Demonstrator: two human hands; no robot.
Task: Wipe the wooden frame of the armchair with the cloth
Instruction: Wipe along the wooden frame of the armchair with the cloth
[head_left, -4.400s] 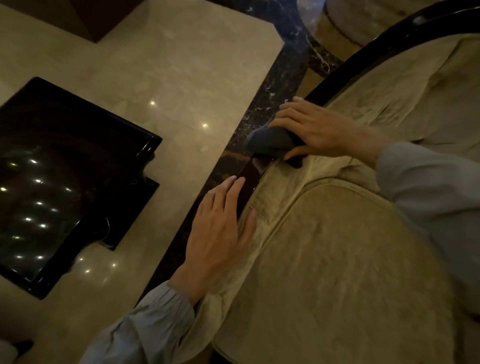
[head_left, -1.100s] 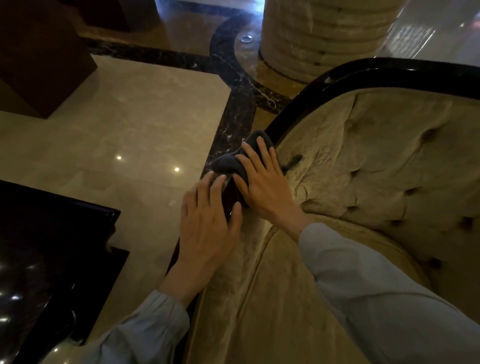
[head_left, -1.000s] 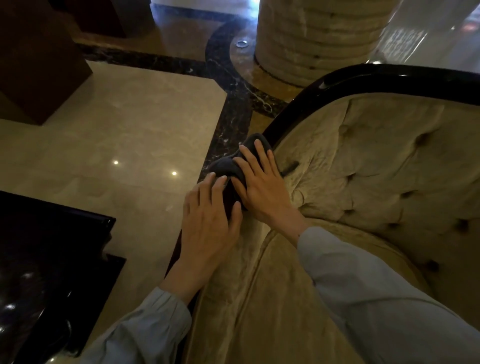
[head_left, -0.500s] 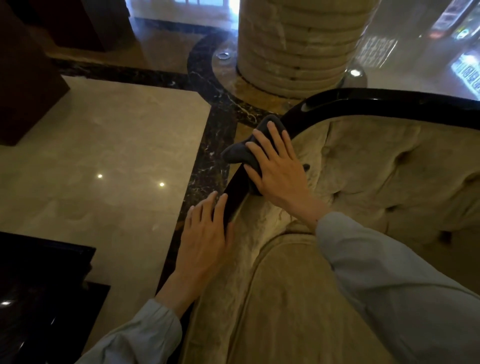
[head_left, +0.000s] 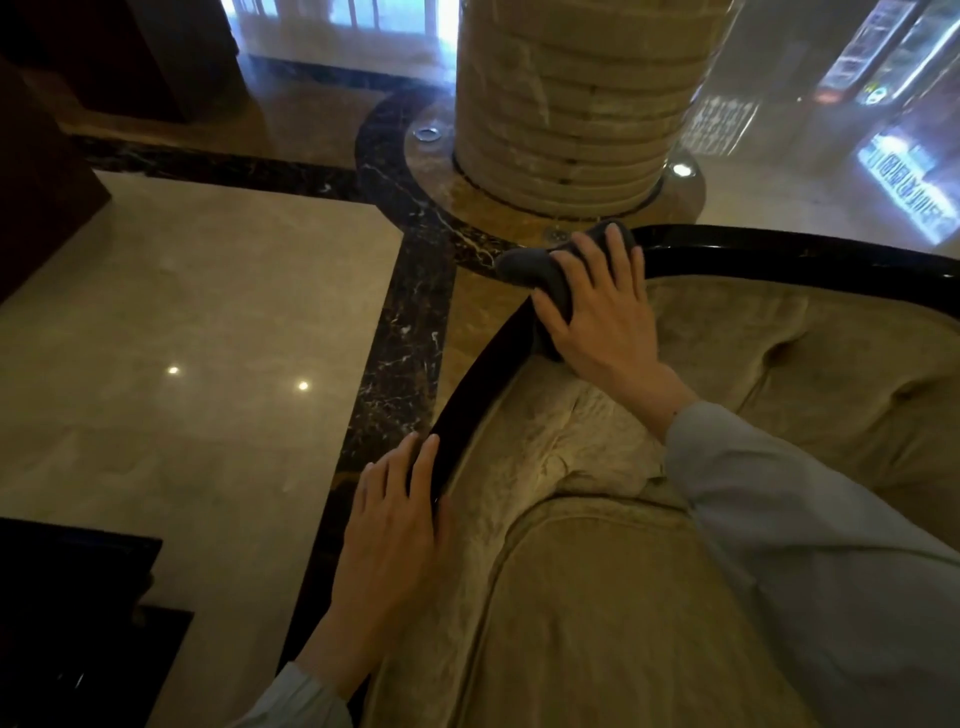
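The armchair (head_left: 649, 597), upholstered in beige velvet, fills the lower right, and its wooden frame (head_left: 470, 389) runs as a glossy black rail from the near arm up round the back. The job looks partway done: the wipe stands at the corner where arm meets back, and the long back rail to the right probably remains. The right hand (head_left: 597, 312) presses the dark grey cloth (head_left: 530, 267) onto that corner with spread fingers. The left hand (head_left: 395, 519) rests flat on the lower rail, well apart.
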